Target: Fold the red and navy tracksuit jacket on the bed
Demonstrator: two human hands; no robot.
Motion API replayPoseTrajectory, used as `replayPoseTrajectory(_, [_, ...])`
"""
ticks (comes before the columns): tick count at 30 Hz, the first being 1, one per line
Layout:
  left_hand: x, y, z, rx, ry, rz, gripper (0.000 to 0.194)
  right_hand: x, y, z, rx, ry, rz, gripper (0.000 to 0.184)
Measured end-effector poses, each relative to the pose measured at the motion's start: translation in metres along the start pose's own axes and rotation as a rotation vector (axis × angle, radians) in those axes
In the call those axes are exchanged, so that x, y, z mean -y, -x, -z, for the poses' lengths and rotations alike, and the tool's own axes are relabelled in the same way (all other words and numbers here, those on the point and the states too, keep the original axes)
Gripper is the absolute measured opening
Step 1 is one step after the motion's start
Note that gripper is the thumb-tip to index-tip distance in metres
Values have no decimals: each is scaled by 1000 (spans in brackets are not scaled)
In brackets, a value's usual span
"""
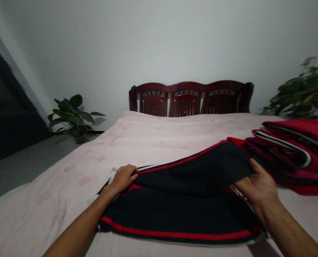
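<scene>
A dark navy garment with red and white striped edges lies partly folded on the bed in front of me. Its exact kind cannot be told. My left hand rests at its upper left edge, fingers curled onto the fabric. At the right, my right hand grips the raised upper layer, thumb on top and fingers beneath. That layer slopes up from my left hand toward my right. A whitish piece of fabric shows just behind my left hand.
A stack of folded red and dark clothes stands close beyond my right hand. The pink flowered bedsheet covers the bed. A dark red wooden slatted backrest stands against the wall. Potted plants stand on both sides.
</scene>
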State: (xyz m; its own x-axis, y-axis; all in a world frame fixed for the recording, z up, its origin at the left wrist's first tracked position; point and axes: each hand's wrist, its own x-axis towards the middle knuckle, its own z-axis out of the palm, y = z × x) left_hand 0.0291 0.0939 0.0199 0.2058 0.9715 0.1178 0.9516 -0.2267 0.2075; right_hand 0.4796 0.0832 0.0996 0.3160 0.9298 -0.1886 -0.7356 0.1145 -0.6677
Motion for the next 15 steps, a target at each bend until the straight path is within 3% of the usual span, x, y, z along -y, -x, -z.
replayPoseTrajectory(5, [10, 7, -6, -4, 14, 32, 22, -9, 1, 3, -10, -123, -66, 38])
replayPoseTrajectory(11, [18, 17, -12, -17, 34, 17, 25, -32, -32, 47, -218, 103, -352, 33])
replayPoseTrajectory(15, [26, 20, -19, -68, 50, 8, 33, -21, -54, 63, -215, 129, -338, 30])
